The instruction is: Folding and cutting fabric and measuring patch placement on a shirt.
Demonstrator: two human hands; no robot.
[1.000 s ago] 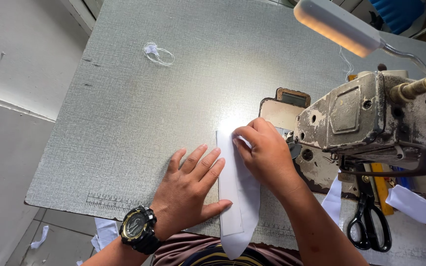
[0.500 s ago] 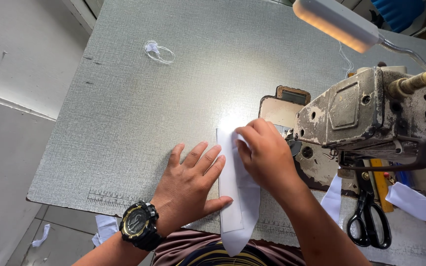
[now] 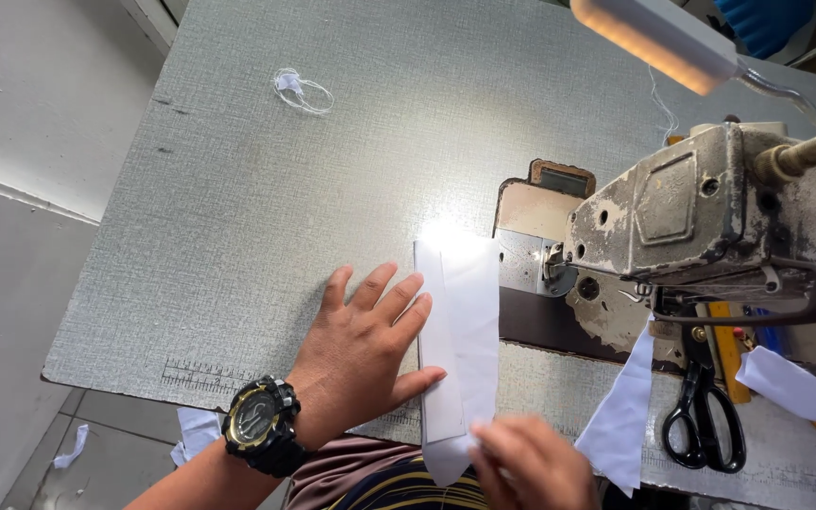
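The left hand [image 3: 361,364] lay flat on the grey textured worktop [image 3: 238,217], fingers [image 3: 384,302] spread and released, palm down, with the thumb and the side of the index finger touching the left edge of the white fabric strip [image 3: 460,340]. A black and gold wristwatch [image 3: 259,422] sat on the left wrist. The fabric strip lay lengthwise toward the person, its far end brightly lit just beside the needle plate of the sewing machine [image 3: 710,227] and its near end hanging over the front edge of the worktop. Compared with half a second earlier, the right hand [image 3: 531,463] had withdrawn from the far end of the strip near the machine head; it was now at the lower edge of the view, blurred, with its fingers at the near end of the strip, and whether they were pinching the fabric or merely touching it cannot be told. The far half of the strip, covered before by that hand, was now fully exposed. The left hand had kept nearly the same position. Black-handled scissors [image 3: 701,425] hung at the machine's front, near further white fabric pieces [image 3: 620,416]. A small tangle of white thread [image 3: 299,90] lay well apart on the far part of the worktop, beneath the level of the lamp [image 3: 658,42].
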